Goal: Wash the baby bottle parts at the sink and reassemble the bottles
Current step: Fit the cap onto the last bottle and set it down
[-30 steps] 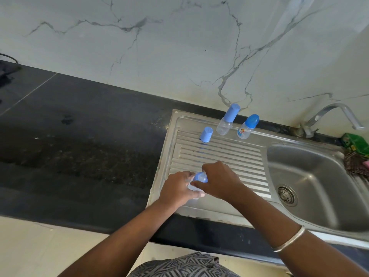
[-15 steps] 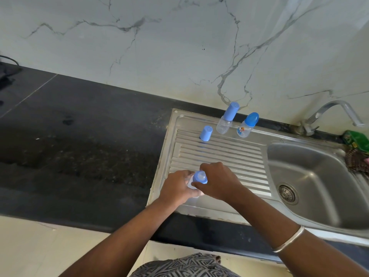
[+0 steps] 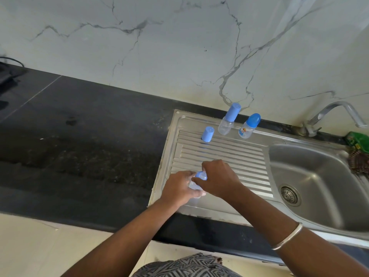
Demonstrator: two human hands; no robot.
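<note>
While left hand (image 3: 177, 188) grips the small clear plastic bottle (image 3: 193, 185) over the ribbed steel drainboard (image 3: 229, 156), right hand (image 3: 217, 177), pinching its blue collar (image 3: 200, 175), should turn squarely, avoiding cross-threading.

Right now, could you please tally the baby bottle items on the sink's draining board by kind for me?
Capped bottles standing at the back: 2, tall-capped bottle and round-capped bottle
Bottle held in both hands: 1, held bottle, left hand, right hand
Loose blue cap: 1
Total: 4

Bare forearms; thin silver bangle (image 3: 287, 238) on right wrist; black-and-grey geometric-patterned garment (image 3: 185, 266) at bottom edge.
</note>
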